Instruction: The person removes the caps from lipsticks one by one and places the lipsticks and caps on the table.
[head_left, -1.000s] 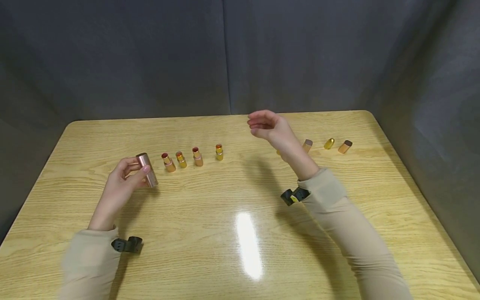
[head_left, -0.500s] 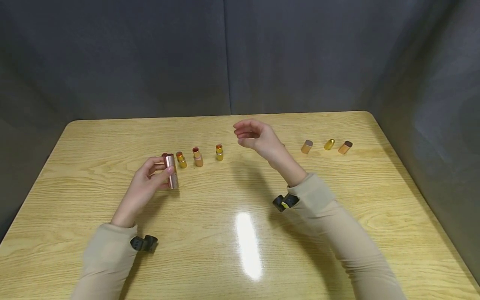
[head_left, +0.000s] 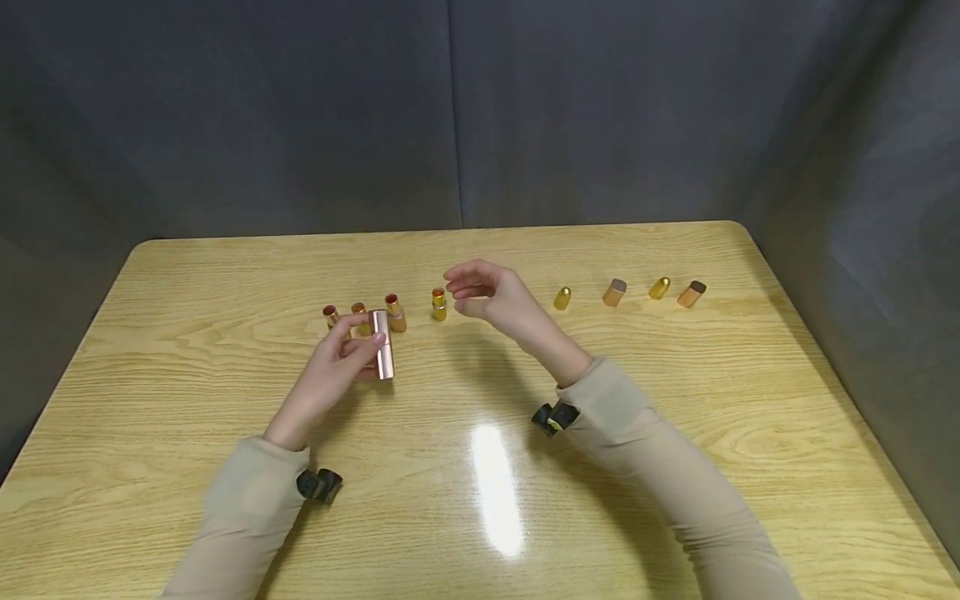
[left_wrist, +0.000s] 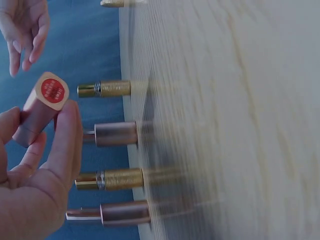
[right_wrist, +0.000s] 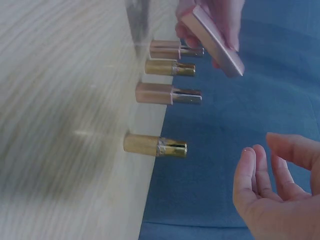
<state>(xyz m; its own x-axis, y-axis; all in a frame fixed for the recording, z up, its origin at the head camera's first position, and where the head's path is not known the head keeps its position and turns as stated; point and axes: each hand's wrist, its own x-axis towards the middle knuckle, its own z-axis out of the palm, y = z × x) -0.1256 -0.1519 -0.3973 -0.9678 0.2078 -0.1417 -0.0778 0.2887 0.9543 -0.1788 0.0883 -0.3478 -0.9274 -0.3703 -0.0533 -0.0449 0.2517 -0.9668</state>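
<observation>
My left hand (head_left: pixel 330 371) pinches a closed rose-gold lipstick (head_left: pixel 385 360) between thumb and fingers, above the table. A round red label shows on its end in the left wrist view. Behind that hand stand uncapped lipsticks: a rose-gold one (head_left: pixel 330 312), partly hidden, a gold one (head_left: pixel 359 308), also partly covered, and another rose-gold one (head_left: pixel 397 317). My right hand (head_left: pixel 498 304) hovers with fingers loosely bent and nothing in them, just right of an upright uncapped gold lipstick (head_left: pixel 439 310).
On the right of the wooden table (head_left: pixel 420 467) stand a gold cap (head_left: pixel 562 298), a rose-gold cap (head_left: pixel 615 292), a second gold cap (head_left: pixel 659 288) and a second rose-gold cap (head_left: pixel 692 293). A dark curtain (head_left: pixel 300 125) rises behind the table.
My left hand has carried the closed lipstick rightward, past the first standing lipsticks, and it now stands more upright. My right hand has moved left and slightly lower, uncovering a gold cap.
</observation>
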